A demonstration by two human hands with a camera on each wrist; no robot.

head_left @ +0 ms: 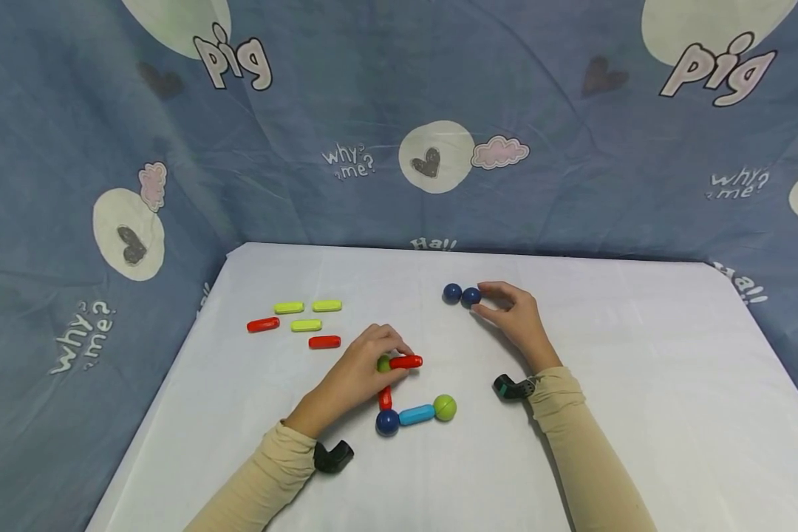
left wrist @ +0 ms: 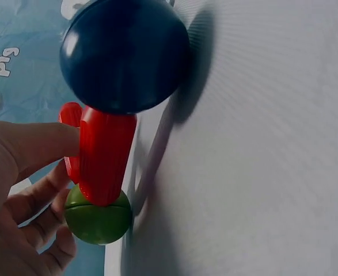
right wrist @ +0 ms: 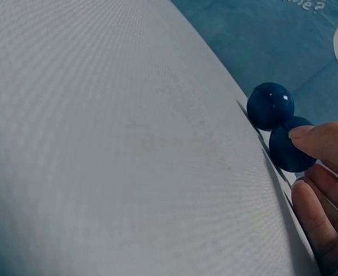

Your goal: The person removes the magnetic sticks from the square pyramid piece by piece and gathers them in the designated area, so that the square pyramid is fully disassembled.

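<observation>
Near the table's middle my left hand pinches a red rod between thumb and fingers. One end of that rod meets a green ball, partly hidden by the hand in the head view. From this ball another red rod runs to a dark blue ball. A light blue rod joins the dark blue ball to a lime green ball. Farther back, my right hand holds a second dark blue ball by thumb and fingers. Another dark blue ball touches it on the left.
Three yellow-green rods and two red rods lie loose at the back left of the white table. A blue printed cloth hangs behind the table. Each wrist wears a black camera mount.
</observation>
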